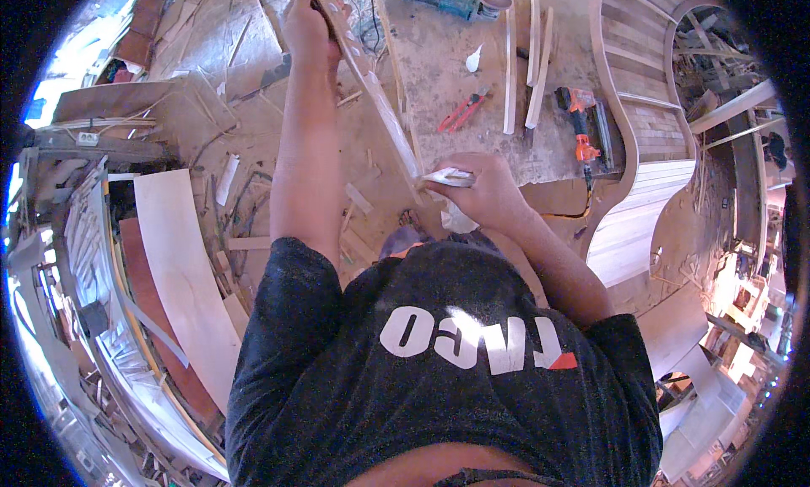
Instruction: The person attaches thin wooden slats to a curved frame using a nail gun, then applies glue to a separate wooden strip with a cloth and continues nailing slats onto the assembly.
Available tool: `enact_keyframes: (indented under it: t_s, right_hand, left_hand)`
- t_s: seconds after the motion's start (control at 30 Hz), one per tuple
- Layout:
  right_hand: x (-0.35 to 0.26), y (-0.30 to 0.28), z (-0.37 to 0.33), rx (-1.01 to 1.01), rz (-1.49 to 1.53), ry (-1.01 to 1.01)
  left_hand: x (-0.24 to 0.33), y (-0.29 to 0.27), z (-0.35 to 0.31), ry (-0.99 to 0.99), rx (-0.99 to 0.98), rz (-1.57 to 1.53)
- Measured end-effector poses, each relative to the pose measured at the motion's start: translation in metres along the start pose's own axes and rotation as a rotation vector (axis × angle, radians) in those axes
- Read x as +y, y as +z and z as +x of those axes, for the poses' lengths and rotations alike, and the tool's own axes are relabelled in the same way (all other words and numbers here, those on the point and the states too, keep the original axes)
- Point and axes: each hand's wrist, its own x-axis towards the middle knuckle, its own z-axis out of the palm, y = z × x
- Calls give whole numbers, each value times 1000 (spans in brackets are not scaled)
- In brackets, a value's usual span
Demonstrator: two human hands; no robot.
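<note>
My left hand (310,27) is raised at the far end of a long, narrow wooden strip (371,86), its fingers wrapped round it. Whitish patches run along the strip, which slants down toward my right hand (485,188). That hand is closed on a crumpled white bag (451,177), whose narrow end meets the strip's near end. Part of the white bag hangs below my fingers. Beyond my right hand, a red utility knife (462,113) and a small white pointed piece (474,59) lie on the worktable (430,65).
On the table are a teal power sander (451,2), several thin wooden strips (510,74) and an orange-and-black nail gun (580,120) with a hose. A curved slatted wooden panel (645,150) stands at the right. Boards (181,259) and wood scraps lie at the left.
</note>
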Motion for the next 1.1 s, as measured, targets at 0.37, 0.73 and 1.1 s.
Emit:
enact_keyframes:
  t_s: [0.37,0.73,1.1]
  right_hand:
    - [18,-34,-21,109,152,214]
    - [-31,-12,5,437,603,76]
    - [-7,-10,5,448,249,-2]
  left_hand:
    - [32,-119,38,86,275,95]
    - [1,-188,43,-75,424,-158]
    - [-7,-164,24,-1,566,-218]
